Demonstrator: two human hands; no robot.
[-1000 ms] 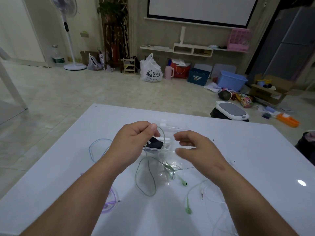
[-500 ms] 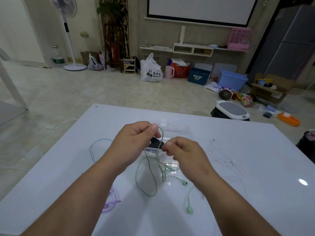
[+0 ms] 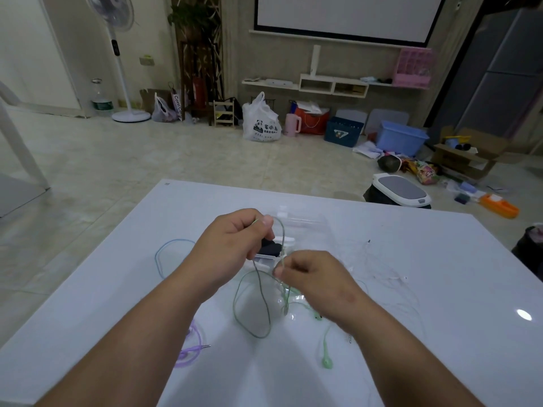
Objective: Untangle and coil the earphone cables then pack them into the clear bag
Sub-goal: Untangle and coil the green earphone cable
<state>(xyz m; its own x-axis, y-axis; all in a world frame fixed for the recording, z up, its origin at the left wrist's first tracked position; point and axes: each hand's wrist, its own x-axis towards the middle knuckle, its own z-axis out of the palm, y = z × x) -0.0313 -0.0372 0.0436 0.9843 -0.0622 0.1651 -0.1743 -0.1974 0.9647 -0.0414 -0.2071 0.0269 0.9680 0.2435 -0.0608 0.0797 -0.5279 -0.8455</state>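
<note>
My left hand (image 3: pixel 232 245) pinches the green earphone cable (image 3: pixel 258 306) between thumb and forefinger above the white table (image 3: pixel 440 289). My right hand (image 3: pixel 311 274) pinches the same cable a little lower and to the right. A loop of green cable hangs down between them, and its earbuds (image 3: pixel 326 361) lie on the table. The clear bag (image 3: pixel 302 227) lies just behind my hands, with a black item (image 3: pixel 271 248) showing at its edge. Blue (image 3: pixel 160 259), purple (image 3: pixel 191 348) and white (image 3: pixel 390 277) earphone cables lie around on the table.
The table's far edge runs behind the bag. Beyond it on the floor stand a white and grey bin (image 3: pixel 399 190), a blue tub (image 3: pixel 401 136), a white plastic bag (image 3: pixel 260 121) and a standing fan (image 3: pixel 120 54).
My right hand moved left from open over the table, closed in on the green cable beside my left hand and now pinches it. My left hand stayed in place.
</note>
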